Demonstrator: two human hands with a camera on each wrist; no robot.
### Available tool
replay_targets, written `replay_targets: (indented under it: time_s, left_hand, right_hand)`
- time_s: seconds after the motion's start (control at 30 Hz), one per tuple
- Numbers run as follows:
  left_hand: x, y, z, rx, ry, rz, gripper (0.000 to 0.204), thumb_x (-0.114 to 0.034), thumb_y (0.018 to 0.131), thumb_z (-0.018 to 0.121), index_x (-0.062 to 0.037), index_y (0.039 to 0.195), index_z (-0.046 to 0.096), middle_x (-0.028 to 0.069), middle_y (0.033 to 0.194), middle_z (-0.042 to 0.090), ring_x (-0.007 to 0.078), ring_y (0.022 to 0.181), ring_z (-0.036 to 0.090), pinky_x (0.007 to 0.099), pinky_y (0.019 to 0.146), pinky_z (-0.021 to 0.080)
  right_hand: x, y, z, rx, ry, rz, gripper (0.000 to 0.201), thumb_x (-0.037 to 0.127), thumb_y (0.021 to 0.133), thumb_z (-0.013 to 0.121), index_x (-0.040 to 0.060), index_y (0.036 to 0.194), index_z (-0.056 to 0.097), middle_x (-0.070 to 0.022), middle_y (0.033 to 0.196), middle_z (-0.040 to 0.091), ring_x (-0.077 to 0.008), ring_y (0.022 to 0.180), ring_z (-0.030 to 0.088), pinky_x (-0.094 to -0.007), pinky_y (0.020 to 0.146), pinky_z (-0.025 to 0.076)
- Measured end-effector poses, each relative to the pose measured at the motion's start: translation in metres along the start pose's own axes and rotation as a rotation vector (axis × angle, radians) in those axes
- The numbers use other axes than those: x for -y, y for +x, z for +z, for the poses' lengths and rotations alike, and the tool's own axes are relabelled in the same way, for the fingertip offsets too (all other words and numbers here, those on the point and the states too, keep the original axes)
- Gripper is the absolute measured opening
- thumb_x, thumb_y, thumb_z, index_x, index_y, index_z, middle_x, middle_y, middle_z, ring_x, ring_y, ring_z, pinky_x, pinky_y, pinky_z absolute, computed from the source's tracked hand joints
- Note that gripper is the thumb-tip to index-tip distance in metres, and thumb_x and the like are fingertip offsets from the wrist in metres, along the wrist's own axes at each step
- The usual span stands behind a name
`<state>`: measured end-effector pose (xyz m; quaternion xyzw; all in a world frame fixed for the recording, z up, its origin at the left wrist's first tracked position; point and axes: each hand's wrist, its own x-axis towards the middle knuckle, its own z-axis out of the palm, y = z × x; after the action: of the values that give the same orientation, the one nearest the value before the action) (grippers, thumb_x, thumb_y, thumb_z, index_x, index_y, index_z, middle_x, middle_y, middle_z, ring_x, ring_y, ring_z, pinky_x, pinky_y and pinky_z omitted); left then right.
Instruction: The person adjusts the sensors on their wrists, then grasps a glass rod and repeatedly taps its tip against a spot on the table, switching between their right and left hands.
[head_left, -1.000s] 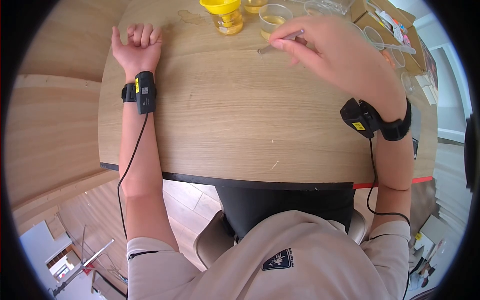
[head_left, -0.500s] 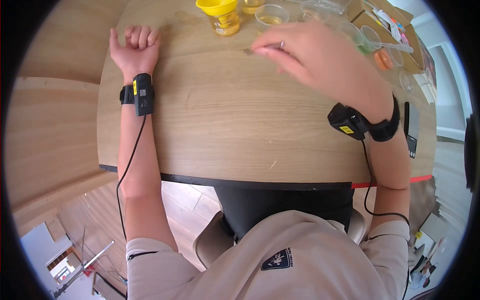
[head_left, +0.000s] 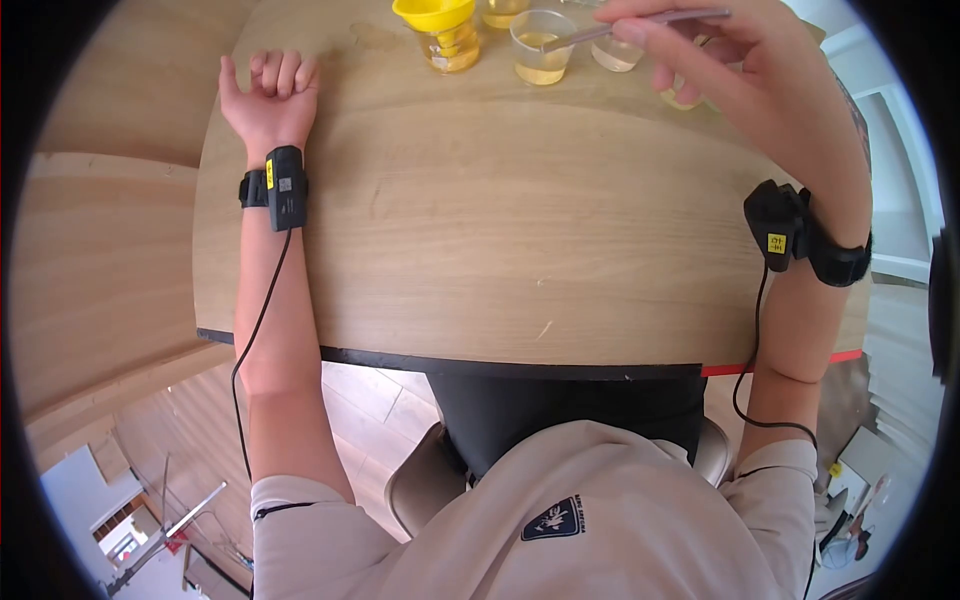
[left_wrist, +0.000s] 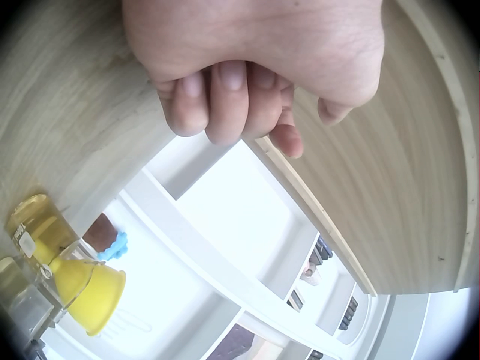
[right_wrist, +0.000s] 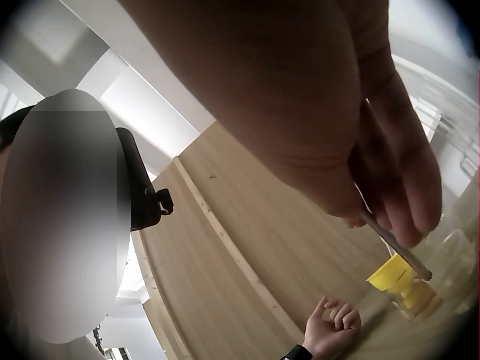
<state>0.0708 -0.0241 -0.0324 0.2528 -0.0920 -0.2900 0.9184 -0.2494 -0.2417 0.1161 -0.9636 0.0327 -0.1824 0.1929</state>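
My right hand (head_left: 745, 70) pinches a thin grey rod (head_left: 585, 36) between thumb and fingers. The rod slants down to the left, and its tip overlaps a clear plastic cup (head_left: 540, 72) of pale yellow liquid in the head view. In the right wrist view the rod's rounded end (right_wrist: 426, 274) shows past the fingertips. At the table's left side, my left hand (head_left: 275, 100) lies palm up, fingers loosely curled and holding nothing. Nearer to it stands a beaker (head_left: 450, 50) of amber liquid with a yellow funnel (head_left: 433, 11) in its mouth.
Another vessel of yellow liquid (head_left: 503, 12) stands behind the funnel. A second clear cup (head_left: 614, 58) is right of the first, and my right hand partly covers a further cup. A wooden panel (head_left: 110, 250) borders the table's left side. Cables run from both wrist cameras.
My right hand first moved slightly left, then right and farther back, taking the rod from over the bare table to the cup. My left hand stays in place.
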Motion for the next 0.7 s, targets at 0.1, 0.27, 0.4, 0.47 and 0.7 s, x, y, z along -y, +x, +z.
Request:
replay_targets:
  time_s: [0.1,0.27,0.4,0.47,0.7]
  left_hand:
    - [0.000,0.002,-0.002,0.019,-0.013,-0.018,0.048,-0.045,0.104,0.046,-0.0098,0.072,0.042,-0.0018,0.063,0.019,0.0148,0.055,0.015,0.0321,0.057,0.018]
    - [-0.002,0.004,-0.004,0.018,-0.010,-0.015,0.049,-0.046,0.104,0.046,-0.0099,0.072,0.042,-0.0019,0.063,0.019,0.0146,0.054,0.015,0.0319,0.057,0.019]
    - [-0.002,0.003,-0.003,0.029,-0.006,-0.021,0.049,-0.047,0.104,0.046,-0.0101,0.071,0.042,-0.0023,0.062,0.019,0.0142,0.054,0.015,0.0319,0.057,0.019]
    - [-0.002,0.004,-0.004,0.030,-0.008,-0.025,0.049,-0.047,0.104,0.046,-0.0101,0.071,0.043,-0.0024,0.062,0.019,0.0141,0.054,0.015,0.0319,0.057,0.019]
    - [-0.001,0.003,-0.003,0.023,-0.019,-0.021,0.050,-0.047,0.104,0.046,-0.0096,0.071,0.045,-0.0025,0.062,0.020,0.0140,0.054,0.016,0.0317,0.057,0.019]
  right_hand:
    - [-0.016,0.001,0.001,0.159,0.263,0.098,0.013,0.014,0.096,0.068,0.0046,0.105,0.069,-0.0069,0.090,0.076,-0.0131,0.073,0.073,-0.0238,0.069,0.058]
    - [-0.018,0.004,0.012,0.229,0.181,0.037,0.014,0.016,0.097,0.068,0.0055,0.106,0.067,-0.0077,0.087,0.074,-0.0159,0.073,0.072,-0.0265,0.064,0.054]
    - [-0.027,0.007,0.026,0.256,0.146,-0.005,0.015,0.019,0.098,0.067,0.0048,0.104,0.068,-0.0100,0.085,0.072,-0.0200,0.071,0.069,-0.0304,0.064,0.051]
    - [-0.032,0.010,0.035,0.244,0.240,-0.031,0.019,0.022,0.098,0.065,0.0039,0.101,0.070,-0.0128,0.085,0.069,-0.0244,0.070,0.065,-0.0337,0.066,0.050]
    - [-0.026,0.009,0.034,0.257,0.052,-0.001,0.025,0.026,0.100,0.062,0.0034,0.098,0.073,-0.0154,0.086,0.069,-0.0320,0.075,0.064,-0.0383,0.070,0.050]
